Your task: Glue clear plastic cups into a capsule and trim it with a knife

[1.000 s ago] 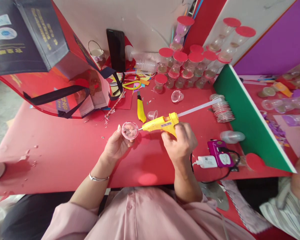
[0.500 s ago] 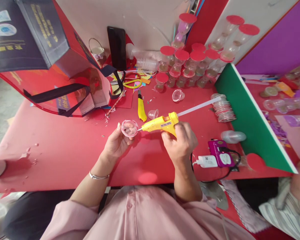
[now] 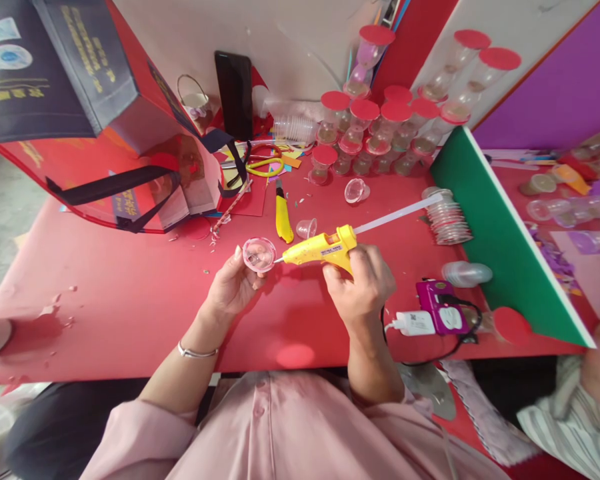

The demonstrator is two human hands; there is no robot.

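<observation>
Between the thumb and fingers of my left hand (image 3: 234, 281) is a small clear plastic cup (image 3: 259, 255), its round mouth facing up toward me. My right hand (image 3: 363, 283) is closed around the handle of a yellow hot glue gun (image 3: 323, 249). The gun's metal nozzle points left and is at the cup's right rim. A long whitish glue stick (image 3: 397, 213) sticks out of its back end. Just beyond the nozzle lie another clear cup (image 3: 307, 229) and a yellow utility knife (image 3: 283, 217).
Several red-topped plastic hourglass shapes (image 3: 364, 110) stand at the back right. A stack of clear cups (image 3: 447, 217) lies by the green divider (image 3: 510, 227). A purple power adapter (image 3: 441, 307) is at right, a large red bag (image 3: 95, 173) at left. A person's striped sleeve (image 3: 563, 407) shows at lower right.
Almost nothing differs. The cup in my left hand has turned or shifted very slightly, with the nozzle still at its rim.
</observation>
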